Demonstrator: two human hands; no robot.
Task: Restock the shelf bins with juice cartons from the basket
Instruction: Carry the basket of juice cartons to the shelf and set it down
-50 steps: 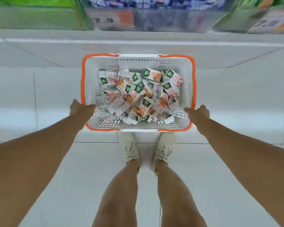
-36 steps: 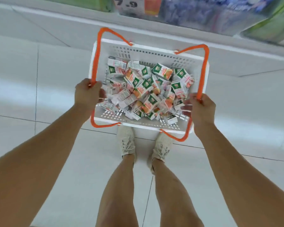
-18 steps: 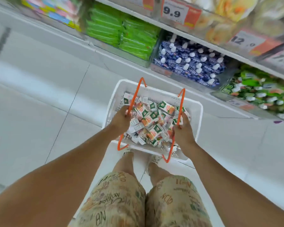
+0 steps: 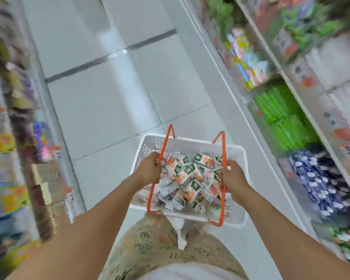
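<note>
A white plastic basket with two orange handles hangs in front of me, held off the floor. It is heaped with several small juice cartons, white with green and orange print. My left hand is closed around the left orange handle. My right hand is closed around the right orange handle. Both handles are raised upright above the cartons.
Shelves run along the right: green packs, blue-and-white pouches, pastel boxes. Blurred shelves of goods line the left. A white tiled aisle stretches ahead between them.
Both hands took the basket's handles and lifted it off the floor. The view has swung from facing the shelf to looking down the aisle, with the shelf now at my right.
</note>
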